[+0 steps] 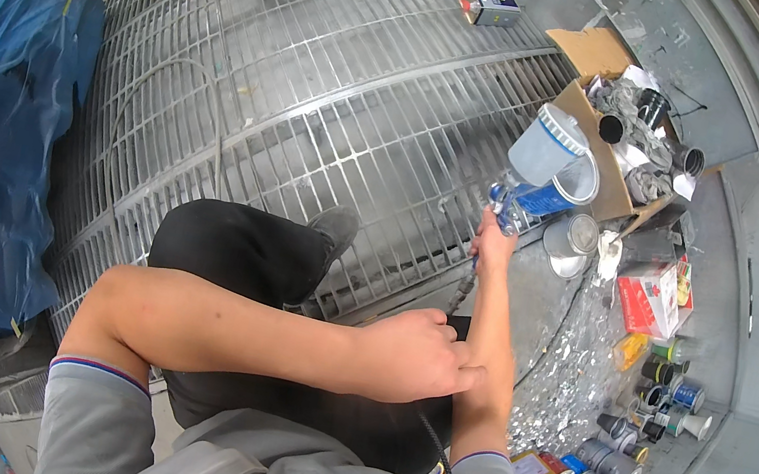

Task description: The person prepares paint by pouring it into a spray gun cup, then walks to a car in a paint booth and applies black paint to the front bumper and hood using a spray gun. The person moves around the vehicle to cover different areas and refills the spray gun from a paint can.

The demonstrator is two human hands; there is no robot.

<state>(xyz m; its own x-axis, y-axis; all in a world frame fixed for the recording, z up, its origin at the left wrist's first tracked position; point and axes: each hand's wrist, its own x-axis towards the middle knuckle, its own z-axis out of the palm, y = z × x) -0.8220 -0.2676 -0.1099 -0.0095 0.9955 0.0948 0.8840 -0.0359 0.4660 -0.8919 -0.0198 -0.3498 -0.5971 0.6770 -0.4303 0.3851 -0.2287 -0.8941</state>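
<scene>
The spray gun (504, 206) has a shiny blue and silver metal body, small and knobbly, with a large cup (545, 150) mounted on top. The cup is cloudy grey-white and translucent, ringed by a thin blue band under a white lid with a ribbed edge; it leans slightly toward the right. The gun is held out in front of the person, right of centre, over the edge of the metal grating (296, 136).

The right hand (492, 244) is wrapped around the gun's handle; the exact placing of its fingers is too small to make out. A dark hose (462, 294) runs down from the handle toward the left hand (420, 354), which is curled across the right forearm. The hose shows again below that hand, but I cannot tell whether the fingers close on it.

Just beyond the cup, partly covered by it, is a tilted container (581, 179) with a pale rim and a blue side. A grey metal tin (574, 237) is near it. Farther right are a cardboard box (613, 180) filled with crumpled sheeting and black cylinders, a red and white box (650, 297), and a cluster of cans (613, 468). Blue plastic sheeting (0, 170) hangs at the far left.
</scene>
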